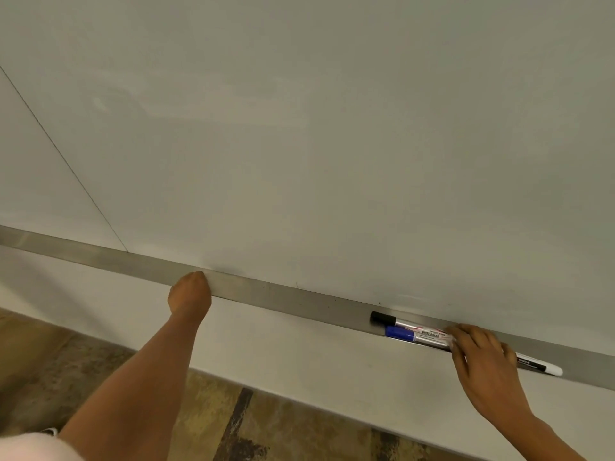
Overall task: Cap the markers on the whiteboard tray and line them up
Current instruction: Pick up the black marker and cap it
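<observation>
- Hidden under right hand (484,357): middles of black-capped marker (399,322) and blue-capped marker (412,337)
- Fingers spread flat over both on tray (283,296), closing on neither
- Third marker (539,366) poking out rightward
- Left hand (189,296) curled on tray edge, well apart, fingers unseen

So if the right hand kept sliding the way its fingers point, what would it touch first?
Probably the blue-capped marker its fingertips already rest on, in the grey metal tray; depth is unclear.
</observation>
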